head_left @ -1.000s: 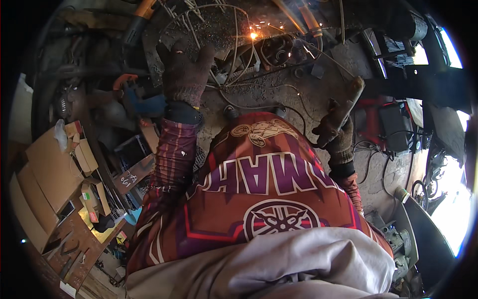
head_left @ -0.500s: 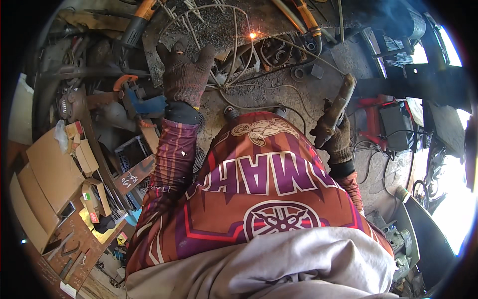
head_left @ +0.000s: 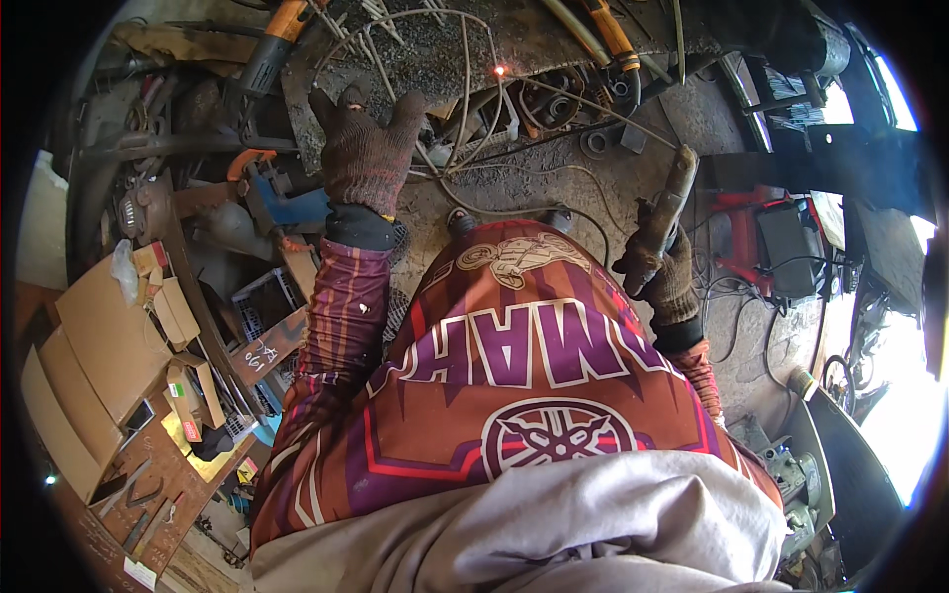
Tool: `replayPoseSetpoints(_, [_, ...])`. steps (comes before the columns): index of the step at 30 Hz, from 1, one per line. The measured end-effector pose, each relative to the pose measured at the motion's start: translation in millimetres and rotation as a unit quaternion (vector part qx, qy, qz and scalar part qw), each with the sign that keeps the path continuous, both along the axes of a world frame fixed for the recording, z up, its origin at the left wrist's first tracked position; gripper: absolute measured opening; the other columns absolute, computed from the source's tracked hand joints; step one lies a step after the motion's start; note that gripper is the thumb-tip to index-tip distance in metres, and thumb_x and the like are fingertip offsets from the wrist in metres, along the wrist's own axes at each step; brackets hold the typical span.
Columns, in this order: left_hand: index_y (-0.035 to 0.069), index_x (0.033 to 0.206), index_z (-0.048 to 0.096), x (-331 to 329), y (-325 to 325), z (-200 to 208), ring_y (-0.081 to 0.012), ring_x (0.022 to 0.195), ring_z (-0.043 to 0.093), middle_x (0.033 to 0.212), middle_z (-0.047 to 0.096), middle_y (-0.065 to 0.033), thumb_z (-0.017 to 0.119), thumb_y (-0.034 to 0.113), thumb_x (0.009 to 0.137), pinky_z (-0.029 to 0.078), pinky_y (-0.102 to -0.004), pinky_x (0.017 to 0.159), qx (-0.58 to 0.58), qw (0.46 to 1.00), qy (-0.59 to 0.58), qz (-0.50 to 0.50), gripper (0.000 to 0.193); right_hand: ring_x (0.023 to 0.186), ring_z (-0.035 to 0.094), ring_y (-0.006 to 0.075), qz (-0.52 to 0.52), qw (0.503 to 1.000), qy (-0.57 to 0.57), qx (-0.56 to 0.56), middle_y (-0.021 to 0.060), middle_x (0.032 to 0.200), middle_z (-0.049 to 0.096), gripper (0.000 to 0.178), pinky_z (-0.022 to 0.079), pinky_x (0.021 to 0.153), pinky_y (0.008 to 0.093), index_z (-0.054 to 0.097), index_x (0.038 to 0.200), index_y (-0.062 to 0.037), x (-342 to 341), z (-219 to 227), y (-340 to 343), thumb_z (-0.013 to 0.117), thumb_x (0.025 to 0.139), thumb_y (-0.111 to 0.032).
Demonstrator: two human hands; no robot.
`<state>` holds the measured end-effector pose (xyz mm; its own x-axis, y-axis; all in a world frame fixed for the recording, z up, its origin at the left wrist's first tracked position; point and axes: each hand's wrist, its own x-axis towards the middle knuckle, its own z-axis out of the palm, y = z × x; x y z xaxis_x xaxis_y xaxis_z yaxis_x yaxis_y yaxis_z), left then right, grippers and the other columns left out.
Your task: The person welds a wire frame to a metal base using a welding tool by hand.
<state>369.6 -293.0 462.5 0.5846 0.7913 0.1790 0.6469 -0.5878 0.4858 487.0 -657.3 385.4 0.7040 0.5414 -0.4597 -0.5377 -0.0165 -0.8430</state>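
Observation:
A brown knitted glove covers my left hand, which lies at the bench edge with fingers and thumb spread. Thin bent metal rods pass beside and behind it; whether it presses on them is hidden. They belong to a round wire frame with a curved top. My right hand, gloved too, is closed around a worn electrode holder. From the holder's tip a thin welding rod slants up left toward the frame. At the frame's right upright glows a small orange-red spot.
A dark, grit-covered metal bench spans the top. Orange-handled tools lie there. Cables loop over the floor near my feet. To the right stands a red and black machine; at left are cardboard boxes and a blue clamp.
The bright spark at the frame has shrunk to a dull glow, and the smoke at upper right has thinned. My right hand and holder shifted slightly left. My left hand stays in place.

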Motion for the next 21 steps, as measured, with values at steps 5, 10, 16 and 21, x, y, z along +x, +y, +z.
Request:
replayPoseSetpoints(5, [0.011, 0.128, 0.054, 9, -7, 13, -0.0414, 0.103, 0.063, 0.144, 0.034, -0.0256, 0.068, 0.056, 0.077, 0.054, -0.0477, 0.085, -0.046, 0.996, 0.055, 0.051, 0.069, 0.065, 0.062, 0.0153, 0.006, 1.0, -0.005, 0.024, 0.0027, 0.08, 0.061, 0.048, 0.055, 0.055, 0.0333, 0.053, 0.121, -0.005, 0, -7, -2, 0.076, 0.08, -0.017])
replayPoseSetpoints(10, [0.014, 0.125, 0.055, 13, -15, 25, -0.0434, 0.106, 0.062, 0.148, 0.032, -0.0257, 0.07, 0.051, 0.076, 0.052, -0.0475, 0.089, -0.066, 0.993, 0.054, 0.079, 0.063, 0.063, 0.062, 0.0149, 0.012, 0.999, 0.029, 0.04, 0.0021, 0.077, 0.06, 0.044, 0.054, 0.056, 0.0318, 0.054, 0.117, -0.0057, 0, -5, 0, 0.075, 0.081, -0.021])
replayPoseSetpoints(16, [0.011, 0.124, 0.056, 15, -17, 34, -0.0418, 0.106, 0.062, 0.147, 0.033, -0.0242, 0.071, 0.052, 0.075, 0.052, -0.0465, 0.09, -0.082, 0.989, 0.091, 0.088, 0.065, 0.062, 0.063, 0.0151, 0.016, 0.998, 0.023, 0.052, 0.0024, 0.078, 0.061, 0.047, 0.055, 0.056, 0.0309, 0.053, 0.12, -0.0059, 2, -6, 1, 0.075, 0.081, -0.021])
replayPoseSetpoints(21, [0.009, 0.125, 0.055, 13, -14, 27, -0.0408, 0.112, 0.058, 0.145, 0.036, -0.0241, 0.071, 0.052, 0.076, 0.05, -0.0466, 0.093, -0.07, 0.992, 0.075, 0.079, 0.067, 0.066, 0.063, 0.0145, 0.013, 0.997, 0.005, 0.075, 0.0032, 0.081, 0.061, 0.034, 0.056, 0.058, 0.0327, 0.053, 0.115, -0.0054, 0, -6, 2, 0.068, 0.086, -0.015])
